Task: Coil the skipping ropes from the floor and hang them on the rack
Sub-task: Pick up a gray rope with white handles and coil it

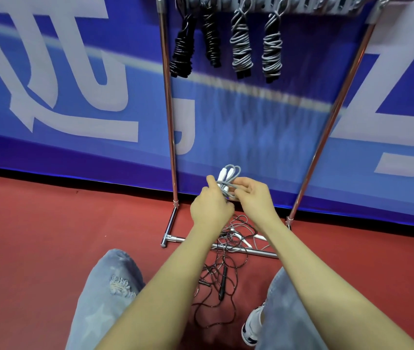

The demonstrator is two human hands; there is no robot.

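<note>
I have a grey rope [228, 184] with white handles held at centre frame, in front of the rack's lower half. It is partly coiled: a few grey loops stand above the hands and the two white handles lie side by side, tips pointing up. My left hand [211, 207] has its fingers curled around the bundle from the left; my right hand [253, 195] pinches the loops from the right, thumb and forefinger closed on the cord.

On the rack [169, 127], top of frame, four coiled ropes hang in a row: two black ropes [183, 53] on the left, two grey ones [242, 46] on the right, each wound tight with its handles pointing down.

On the floor [49, 236], lower centre, between my knees, a loose tangle of black rope [216, 281] lies across the rack's base bar, with white cord and white handles [248, 239] mixed in behind it.

The floor is red. A blue banner [74, 97] with large white characters stands behind the rack.

The rack's top bar is blurred and cut by the frame edge, so the hooks are unclear. I cannot count the ropes in the tangle.
</note>
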